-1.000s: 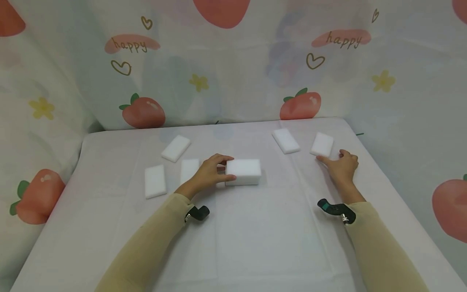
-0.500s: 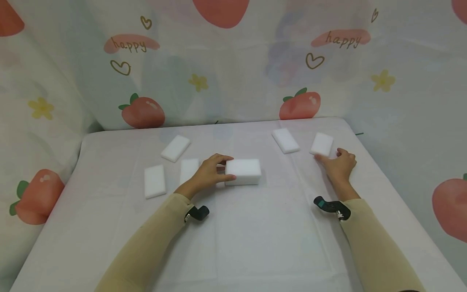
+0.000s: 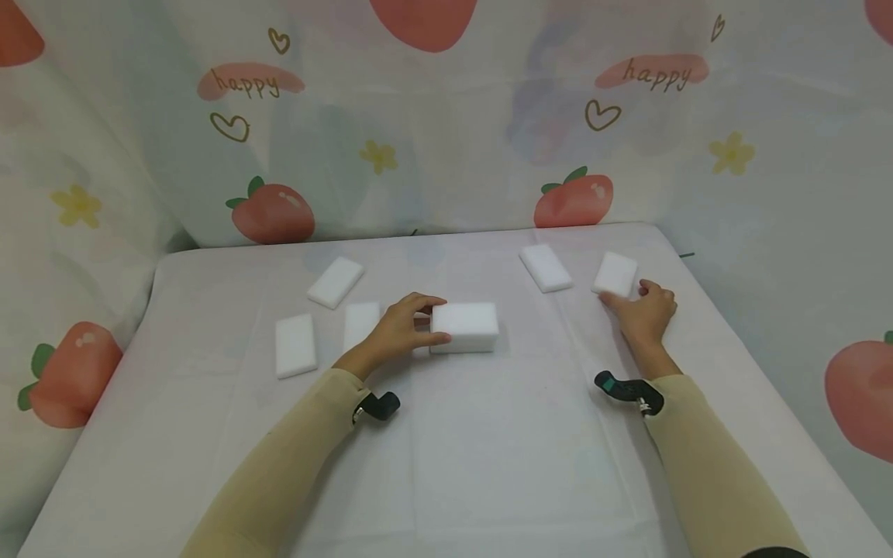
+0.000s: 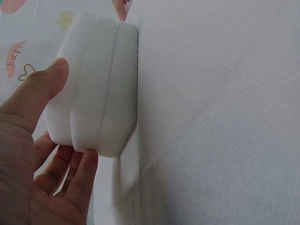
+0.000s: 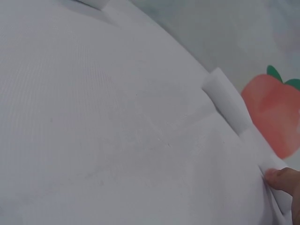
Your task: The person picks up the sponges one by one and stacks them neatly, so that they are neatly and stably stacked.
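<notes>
A stack of three white foam sponges (image 3: 464,319) lies mid-table in the head view. My left hand (image 3: 398,329) grips its left end, thumb on the near side and fingers behind. The left wrist view shows the layers of the stack (image 4: 101,89) beside the thumb. At the far right, my right hand (image 3: 643,314) has its thumb against the near edge of a flat white sponge (image 3: 615,273), its curled fingers at the right side. How firmly it pinches is hard to see. In the right wrist view, the thumb (image 5: 281,179) touches that sponge.
Another sponge (image 3: 546,268) lies left of my right hand. On the left are two more sponges, one at the back (image 3: 336,282) and one nearer (image 3: 296,346). A further sponge (image 3: 361,322) is partly behind my left hand. Patterned cloth (image 3: 446,139) walls off the back.
My right hand has shifted slightly left, its fingers coming closer to the right side of the far-right sponge. The left hand and the stack have stayed in place.
</notes>
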Motion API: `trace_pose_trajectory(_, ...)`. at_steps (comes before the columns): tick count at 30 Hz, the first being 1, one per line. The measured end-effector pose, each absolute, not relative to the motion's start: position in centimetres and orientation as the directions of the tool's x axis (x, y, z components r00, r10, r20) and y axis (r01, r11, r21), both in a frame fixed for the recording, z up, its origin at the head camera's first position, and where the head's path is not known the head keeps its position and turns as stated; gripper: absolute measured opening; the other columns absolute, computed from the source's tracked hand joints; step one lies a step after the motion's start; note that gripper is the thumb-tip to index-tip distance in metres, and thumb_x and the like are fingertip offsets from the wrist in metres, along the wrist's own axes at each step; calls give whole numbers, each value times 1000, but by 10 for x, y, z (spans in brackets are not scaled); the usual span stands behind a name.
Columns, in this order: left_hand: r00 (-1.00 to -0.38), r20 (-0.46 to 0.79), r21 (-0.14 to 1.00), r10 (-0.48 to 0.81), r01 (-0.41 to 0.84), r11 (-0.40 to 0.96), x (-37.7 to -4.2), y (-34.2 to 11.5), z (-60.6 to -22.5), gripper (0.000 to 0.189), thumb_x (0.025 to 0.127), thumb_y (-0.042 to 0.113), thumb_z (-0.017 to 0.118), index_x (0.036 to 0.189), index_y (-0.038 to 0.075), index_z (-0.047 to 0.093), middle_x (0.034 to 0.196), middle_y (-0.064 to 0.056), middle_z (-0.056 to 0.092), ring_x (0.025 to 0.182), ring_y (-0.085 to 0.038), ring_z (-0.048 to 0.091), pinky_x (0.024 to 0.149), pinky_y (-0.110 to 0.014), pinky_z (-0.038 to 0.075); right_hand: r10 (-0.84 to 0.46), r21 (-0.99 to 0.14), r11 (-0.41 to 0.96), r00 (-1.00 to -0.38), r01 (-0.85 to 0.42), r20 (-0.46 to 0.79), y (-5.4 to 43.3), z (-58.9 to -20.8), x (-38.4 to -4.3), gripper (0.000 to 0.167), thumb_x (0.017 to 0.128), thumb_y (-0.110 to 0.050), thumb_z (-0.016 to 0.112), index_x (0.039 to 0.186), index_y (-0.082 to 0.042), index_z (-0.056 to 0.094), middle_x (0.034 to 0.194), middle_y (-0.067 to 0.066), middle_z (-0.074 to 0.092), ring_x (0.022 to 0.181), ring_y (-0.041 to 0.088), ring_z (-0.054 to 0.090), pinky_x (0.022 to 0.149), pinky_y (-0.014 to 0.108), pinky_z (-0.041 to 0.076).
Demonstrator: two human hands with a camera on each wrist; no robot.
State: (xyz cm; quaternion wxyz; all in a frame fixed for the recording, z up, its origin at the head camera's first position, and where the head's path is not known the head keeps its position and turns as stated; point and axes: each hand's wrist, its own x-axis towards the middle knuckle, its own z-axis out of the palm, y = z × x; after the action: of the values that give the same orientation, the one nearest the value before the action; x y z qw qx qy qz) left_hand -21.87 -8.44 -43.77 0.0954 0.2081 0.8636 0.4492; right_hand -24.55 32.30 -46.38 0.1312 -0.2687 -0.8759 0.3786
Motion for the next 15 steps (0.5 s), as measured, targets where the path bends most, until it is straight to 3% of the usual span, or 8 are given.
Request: trace_pose_trajectory(15,-894,23,810,447,278,516,-218,-85,-438,66,78,31,84,136,14,57,126,-6,55,120,-24,59,100,-29,50,570,-741,558,-822,372,16,312,-462,-255,90,82,-46,75,149,-1,35,144,23,35,135,34,30,108,50,37)
